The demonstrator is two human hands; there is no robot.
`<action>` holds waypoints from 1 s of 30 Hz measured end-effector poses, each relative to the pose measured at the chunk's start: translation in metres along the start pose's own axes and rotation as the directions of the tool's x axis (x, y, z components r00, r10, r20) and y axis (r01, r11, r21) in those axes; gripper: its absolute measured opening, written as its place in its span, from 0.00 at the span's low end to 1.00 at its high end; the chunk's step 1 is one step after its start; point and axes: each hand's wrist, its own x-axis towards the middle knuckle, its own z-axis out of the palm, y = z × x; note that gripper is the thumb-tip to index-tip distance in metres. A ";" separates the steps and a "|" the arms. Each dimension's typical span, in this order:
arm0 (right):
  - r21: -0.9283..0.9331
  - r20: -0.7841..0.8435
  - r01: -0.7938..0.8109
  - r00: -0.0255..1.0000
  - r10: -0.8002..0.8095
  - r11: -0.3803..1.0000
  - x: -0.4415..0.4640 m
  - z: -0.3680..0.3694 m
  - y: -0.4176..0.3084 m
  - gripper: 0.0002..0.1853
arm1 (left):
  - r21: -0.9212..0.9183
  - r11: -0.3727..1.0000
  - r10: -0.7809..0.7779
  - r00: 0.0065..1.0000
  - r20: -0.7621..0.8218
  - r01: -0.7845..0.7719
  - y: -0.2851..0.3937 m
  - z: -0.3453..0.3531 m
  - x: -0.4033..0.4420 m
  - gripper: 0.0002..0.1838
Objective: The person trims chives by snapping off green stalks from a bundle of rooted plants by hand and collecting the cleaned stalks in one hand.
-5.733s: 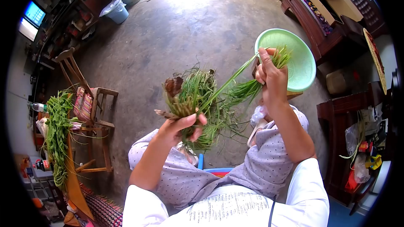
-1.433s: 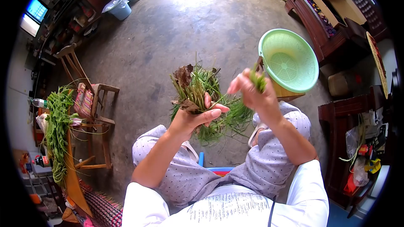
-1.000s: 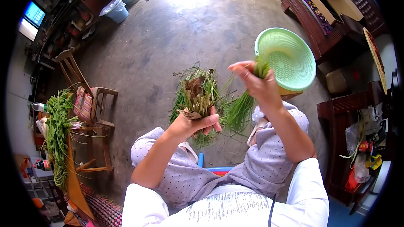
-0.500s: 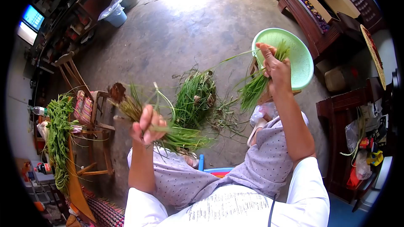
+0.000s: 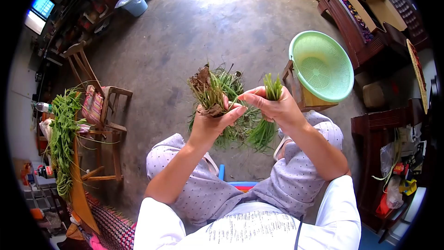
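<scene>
My left hand (image 5: 210,122) is closed round a bundle of green stems with brown, withered leaves (image 5: 206,90). Closed round a neater bunch of green stalks (image 5: 273,88) is my right hand (image 5: 277,106); its long leaves hang down below the hand. The fingertips of both hands nearly meet between the bundles, with thumb and forefinger of each extended toward the other. Whether a thin stalk lies between them is hard to tell. Behind and under my hands, a loose heap of green stalks (image 5: 231,81) lies on the floor, partly hidden.
A green plastic colander (image 5: 321,67) rests on a wooden stool (image 5: 317,99) at the right. To the left are a wooden chair (image 5: 108,104) and leafy greens (image 5: 64,134) on a board. A lined blue bin (image 5: 134,7) stands at the back left.
My left hand has swung from the left back to the middle with its bundle. My right hand has moved down and left, away from the colander, still holding its bunch. The view has shifted slightly.
</scene>
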 end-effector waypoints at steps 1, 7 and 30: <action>-0.053 0.016 0.130 0.991 -0.130 0.990 0.001 0.002 0.003 0.10 | 0.028 0.999 0.021 1.000 -0.017 -0.021 0.003 0.001 0.000 0.14; -0.324 0.041 0.298 0.953 -0.301 0.898 -0.004 -0.003 0.001 0.07 | 0.077 0.984 0.166 0.986 -0.032 -0.163 -0.006 0.003 0.000 0.15; -0.154 0.106 0.267 0.962 -0.253 0.951 -0.005 -0.004 -0.002 0.08 | -0.066 0.998 -0.019 0.999 0.046 0.022 0.005 0.004 -0.007 0.15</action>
